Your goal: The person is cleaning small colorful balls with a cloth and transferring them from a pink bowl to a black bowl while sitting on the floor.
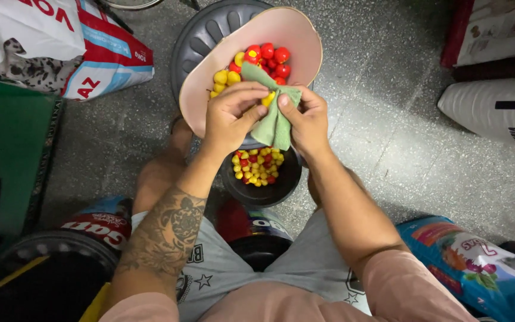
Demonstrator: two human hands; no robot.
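Observation:
My left hand [231, 115] and my right hand [307, 118] both pinch a light green cloth [274, 124], which hangs between them. A small yellow fruit [269, 99] shows between the fingers, wrapped partly by the cloth. Right behind the hands, a pink bowl [301, 37] tilts toward me and holds several red and yellow fruits [261, 61]. Below the hands, a black bowl [286, 179] between my knees holds more of the same small fruits.
The pink bowl leans on a dark round plastic lid or bin [202, 34]. Printed sacks lie around on the grey speckled floor: white-red at the top left [61, 42], white at the right [496, 107], blue at the lower right [478, 268]. A green mat [7, 143] lies left.

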